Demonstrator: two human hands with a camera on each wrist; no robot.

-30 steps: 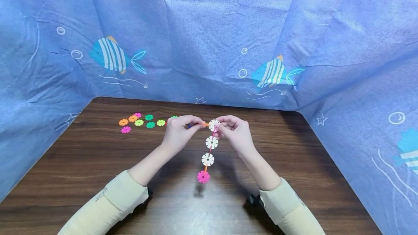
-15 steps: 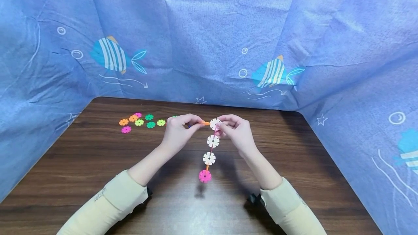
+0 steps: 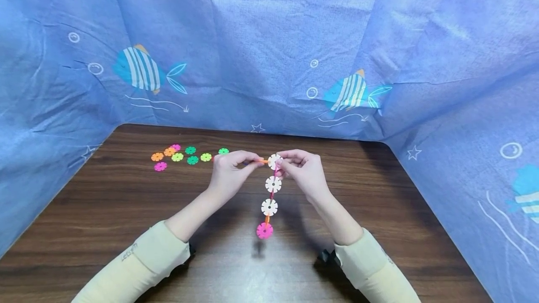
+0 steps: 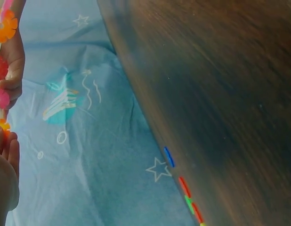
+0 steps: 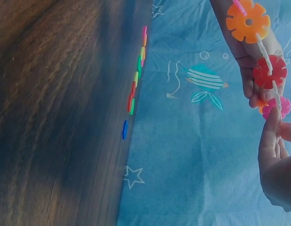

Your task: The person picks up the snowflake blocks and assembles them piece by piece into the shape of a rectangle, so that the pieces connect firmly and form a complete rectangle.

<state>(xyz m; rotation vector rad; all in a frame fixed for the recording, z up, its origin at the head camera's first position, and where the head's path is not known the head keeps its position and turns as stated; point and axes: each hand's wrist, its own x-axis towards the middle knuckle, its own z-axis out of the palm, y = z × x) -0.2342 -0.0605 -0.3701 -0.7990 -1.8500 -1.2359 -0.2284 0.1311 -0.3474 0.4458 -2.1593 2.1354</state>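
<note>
In the head view my left hand (image 3: 229,172) pinches an orange notched plastic disc (image 3: 263,161), seen edge-on. Thumb and fingers of my right hand (image 3: 301,169) grip the white disc (image 3: 274,162) beside it, and the two discs meet at their rims. From that white disc a chain of interlocked discs hangs over the table: a white disc (image 3: 273,184), another white disc (image 3: 269,207) and a bright pink disc (image 3: 265,231) at the bottom. Between them sit discs turned edge-on; the right wrist view shows these as pink (image 5: 277,108), red (image 5: 270,71) and orange (image 5: 248,21).
Several loose discs lie flat at the table's far left, among them a pink disc (image 3: 160,166), an orange disc (image 3: 157,156) and a green disc (image 3: 192,160). A blue disc (image 5: 125,129) lies near the back edge. Blue fish-print cloth (image 3: 261,60) surrounds the wooden table (image 3: 358,181).
Both hands stay at nearly the same spot with the same hold. The hanging chain sways a little and its lower end sits slightly lower in view. The head view shifts a little.
</note>
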